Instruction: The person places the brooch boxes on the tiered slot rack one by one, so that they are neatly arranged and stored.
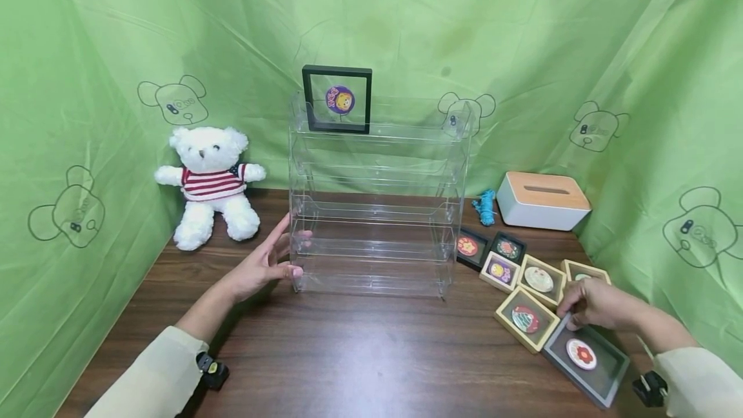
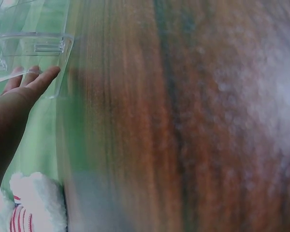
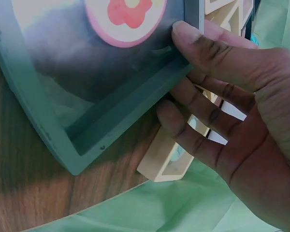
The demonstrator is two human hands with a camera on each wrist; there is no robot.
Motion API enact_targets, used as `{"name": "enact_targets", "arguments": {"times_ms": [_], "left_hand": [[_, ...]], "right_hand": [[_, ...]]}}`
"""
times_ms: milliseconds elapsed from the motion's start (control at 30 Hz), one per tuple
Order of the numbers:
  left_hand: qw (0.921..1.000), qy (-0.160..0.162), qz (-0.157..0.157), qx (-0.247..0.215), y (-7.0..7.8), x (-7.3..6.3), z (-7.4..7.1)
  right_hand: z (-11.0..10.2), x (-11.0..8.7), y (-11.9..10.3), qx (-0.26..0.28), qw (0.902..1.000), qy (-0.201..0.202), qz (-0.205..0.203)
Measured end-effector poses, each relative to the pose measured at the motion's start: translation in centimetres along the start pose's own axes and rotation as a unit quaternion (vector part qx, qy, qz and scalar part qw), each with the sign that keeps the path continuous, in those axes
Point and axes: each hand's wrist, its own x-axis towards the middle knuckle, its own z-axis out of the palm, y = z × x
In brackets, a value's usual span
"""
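A clear acrylic display rack (image 1: 371, 250) with several tiers stands mid-table. My left hand (image 1: 264, 269) rests against its left side, thumb at the front edge; in the left wrist view the fingers (image 2: 43, 81) lie fairly straight along the clear panel. With my right hand (image 1: 594, 305) I pinch the upper edge of a grey display frame (image 1: 606, 376) holding a round red-flower badge (image 1: 581, 354). The right wrist view shows the thumb (image 3: 187, 34) on its face and fingers behind it. A black display frame (image 1: 338, 128) with a purple cartoon badge (image 1: 340, 100) stands on the top tier.
Several smaller frames lie right of the rack, including a wooden one with a tree badge (image 1: 525, 318) and a black one (image 1: 509, 248). Behind are a blue cord bundle (image 1: 486, 207) and tissue box (image 1: 542, 211). A white teddy bear (image 1: 211, 186) sits left, before green cloth.
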Motion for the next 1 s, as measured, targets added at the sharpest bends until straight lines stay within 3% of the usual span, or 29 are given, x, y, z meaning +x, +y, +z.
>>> {"name": "enact_targets", "arguments": {"times_ms": [333, 533, 833, 1000], "left_hand": [[0.9999, 0.000, -0.009, -0.006, 0.0, -0.1, 0.0], [1.0000, 0.000, -0.003, -0.002, -0.1, -0.1, 0.1], [1.0000, -0.001, 0.006, 0.008, -0.1, -0.1, 0.0], [1.0000, -0.001, 0.001, 0.003, -0.1, -0.1, 0.0]], "right_hand": [[-2.6, 0.0, -0.7, 0.020, 0.9959, -0.061, 0.064], [-3.6, -0.3, -0.8, 0.069, 0.9903, -0.092, 0.078], [-5.0, -1.0, -0.7, 0.142, 0.9681, -0.146, 0.146], [-5.6, -1.2, -0.9, 0.176, 0.9579, -0.161, 0.160]]}}
